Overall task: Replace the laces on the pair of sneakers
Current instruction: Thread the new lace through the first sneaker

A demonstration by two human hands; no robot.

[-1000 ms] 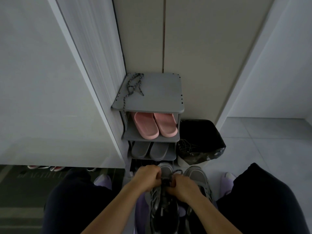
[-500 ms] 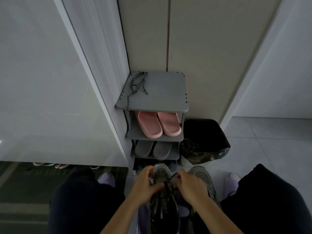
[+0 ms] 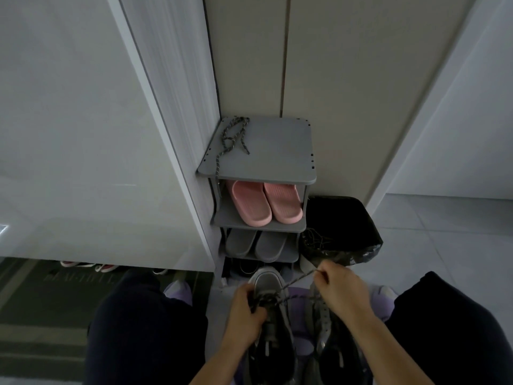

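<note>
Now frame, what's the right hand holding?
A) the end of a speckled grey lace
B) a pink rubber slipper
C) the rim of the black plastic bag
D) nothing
A: the right hand pinches the end of the speckled grey lace, which runs taut to the grey-toed sneaker that the left hand grips.

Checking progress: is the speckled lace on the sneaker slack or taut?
Taut: the speckled grey lace runs straight from the grey sneaker to the right hand, which pinches it.
</note>
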